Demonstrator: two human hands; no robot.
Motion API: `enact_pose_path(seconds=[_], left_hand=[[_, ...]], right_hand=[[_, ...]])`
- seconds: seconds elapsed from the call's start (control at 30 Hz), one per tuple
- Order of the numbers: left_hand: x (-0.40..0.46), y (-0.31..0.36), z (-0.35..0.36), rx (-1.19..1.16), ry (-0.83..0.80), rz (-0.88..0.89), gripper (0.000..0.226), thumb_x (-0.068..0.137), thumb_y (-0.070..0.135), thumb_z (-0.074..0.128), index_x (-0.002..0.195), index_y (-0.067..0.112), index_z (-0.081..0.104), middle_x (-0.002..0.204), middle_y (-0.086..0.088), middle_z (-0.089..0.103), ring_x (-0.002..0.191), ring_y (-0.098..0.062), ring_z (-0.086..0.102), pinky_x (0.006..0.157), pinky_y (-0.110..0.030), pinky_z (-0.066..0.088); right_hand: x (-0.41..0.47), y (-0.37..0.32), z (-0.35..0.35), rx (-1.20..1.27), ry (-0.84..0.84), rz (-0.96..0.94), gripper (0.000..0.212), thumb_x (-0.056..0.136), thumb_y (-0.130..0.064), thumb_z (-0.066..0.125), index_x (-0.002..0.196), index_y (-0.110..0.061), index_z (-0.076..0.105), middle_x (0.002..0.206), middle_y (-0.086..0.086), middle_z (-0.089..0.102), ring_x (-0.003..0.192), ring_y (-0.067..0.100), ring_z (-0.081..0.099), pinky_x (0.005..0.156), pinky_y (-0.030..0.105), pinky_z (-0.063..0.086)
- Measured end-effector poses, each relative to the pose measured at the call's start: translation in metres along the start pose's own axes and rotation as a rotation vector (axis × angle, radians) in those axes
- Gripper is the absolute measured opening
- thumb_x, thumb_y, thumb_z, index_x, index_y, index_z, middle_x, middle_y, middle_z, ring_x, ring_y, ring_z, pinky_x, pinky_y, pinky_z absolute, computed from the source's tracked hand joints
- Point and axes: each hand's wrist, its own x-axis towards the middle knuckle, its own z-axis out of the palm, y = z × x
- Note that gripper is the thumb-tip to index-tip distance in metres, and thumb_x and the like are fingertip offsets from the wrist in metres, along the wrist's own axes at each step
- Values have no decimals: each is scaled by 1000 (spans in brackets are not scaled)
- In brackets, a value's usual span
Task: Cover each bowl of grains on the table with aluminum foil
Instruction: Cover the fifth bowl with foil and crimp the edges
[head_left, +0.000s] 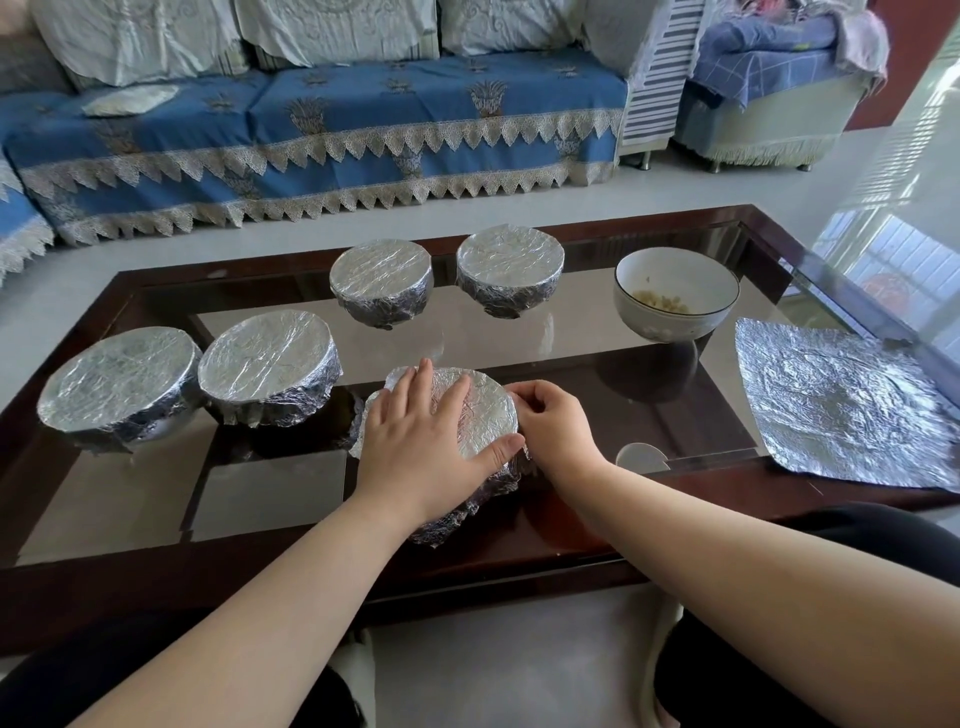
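A foil-wrapped bowl (485, 410) stands at the near middle of the glass table (571, 364). My left hand (421, 441) lies flat on its foil top, fingers spread. My right hand (550, 421) pinches the foil at the bowl's right rim. Two wrapped bowls sit at the left (117, 384) (267, 364) and two more at the back (382, 278) (509, 267). An uncovered white bowl (675, 291) holding pale grains stands at the back right. A loose crinkled foil sheet (841, 405) lies flat at the right edge.
The table has a dark wooden frame (104, 597) around the glass. A blue-covered sofa (311, 135) runs behind it, with an armchair (769, 88) at the right. My knees in dark trousers (779, 675) are under the near edge.
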Motion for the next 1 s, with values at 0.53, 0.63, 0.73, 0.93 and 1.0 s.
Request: enact_pose_path(seconds=[0.53, 0.63, 0.73, 0.93, 1.0], left_hand=[[-1, 0, 0, -8, 21, 6, 121, 55, 96, -13, 157, 36, 12, 167, -8, 0, 153, -23, -3, 122, -47, 3], [-1, 1, 0, 1, 23, 7, 119, 56, 94, -13, 157, 35, 12, 167, -8, 0, 153, -24, -3, 122, -47, 4], [-1, 1, -1, 0, 19, 9, 121, 55, 95, -15, 157, 35, 10, 167, -8, -1, 153, -24, -4, 122, -48, 4], [-2, 0, -1, 23, 18, 14, 127, 51, 93, -26, 157, 34, 10, 167, -10, -2, 153, -26, -2, 122, -48, 4], [-1, 0, 0, 23, 17, 14, 128, 51, 93, -27, 158, 34, 10, 167, -11, -1, 153, -27, -2, 122, -48, 4]], right_hand=[[-19, -15, -9, -82, -45, 42, 32, 96, -38, 57, 79, -13, 66, 50, -11, 48, 38, -1, 41, 44, 15, 33], [-19, -12, -7, 8, -73, 115, 29, 96, -35, 56, 85, -10, 65, 56, -7, 47, 42, 4, 39, 46, 19, 34], [-17, -12, -4, 122, -91, 178, 37, 97, -28, 55, 93, 8, 61, 57, -1, 42, 46, 12, 36, 48, 23, 31], [-11, -17, -8, 310, -216, 297, 24, 94, -21, 58, 72, -12, 56, 54, -3, 37, 48, 12, 35, 49, 25, 33], [-9, -17, -8, 294, -219, 289, 17, 93, -21, 58, 81, -11, 55, 57, -2, 33, 50, 13, 32, 50, 27, 31]])
